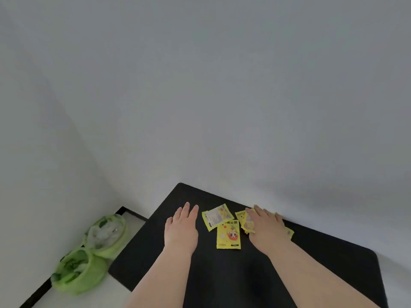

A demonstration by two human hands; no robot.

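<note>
Several small yellow snack packets lie on a black table (222,274). One packet (216,216) lies tilted with its printed back up. A second packet (228,234) lies face up, with a cartoon figure on it. My right hand (265,225) rests flat, fingers straight, on more yellow packets (244,218), and a yellow corner (289,233) shows past its right edge. My left hand (181,227) lies flat on the bare table to the left of the packets and touches none of them.
A plain white wall stands right behind the table's far edge. On the white floor to the left sit two green-lined bins (89,252) holding plastic and leafy scraps. A dark strip (35,292) runs along the floor's left edge.
</note>
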